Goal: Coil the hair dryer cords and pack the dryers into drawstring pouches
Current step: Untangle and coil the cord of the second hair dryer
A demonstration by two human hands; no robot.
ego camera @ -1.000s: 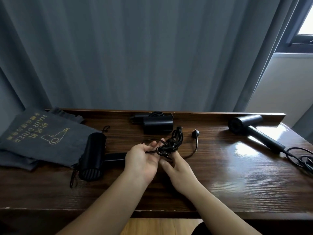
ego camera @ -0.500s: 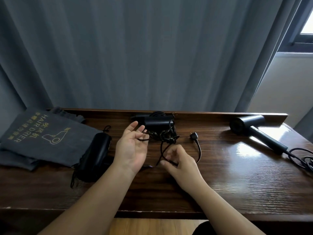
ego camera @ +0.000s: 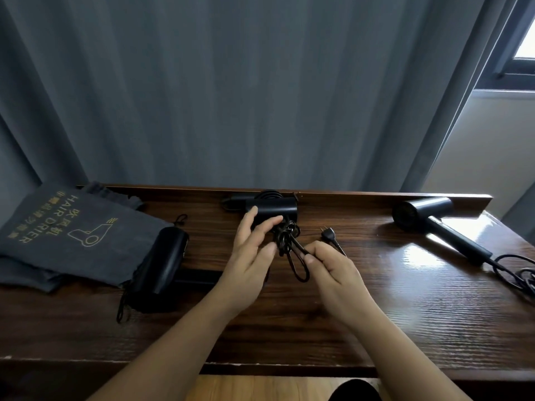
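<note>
A black hair dryer (ego camera: 162,260) lies at the left of the wooden table (ego camera: 376,314). Its black cord (ego camera: 286,241) is bunched in the air between my hands. My left hand (ego camera: 249,256) holds the bundle between thumb and fingers. My right hand (ego camera: 330,264) pinches a loop of the cord. The plug (ego camera: 328,233) lies on the table just behind my right hand. Grey drawstring pouches (ego camera: 58,233) printed "HAIR DRIER" are stacked at the far left.
A second black dryer (ego camera: 269,208) with a coiled cord sits against the table's raised back edge. A third dryer (ego camera: 434,224) lies at the right, its loose cord (ego camera: 518,273) trailing to the right edge. Grey curtains hang behind.
My hands have come together again. The cord bundle is tighter, my left fingers have closed around it, and my right hand has taken up a loop.
</note>
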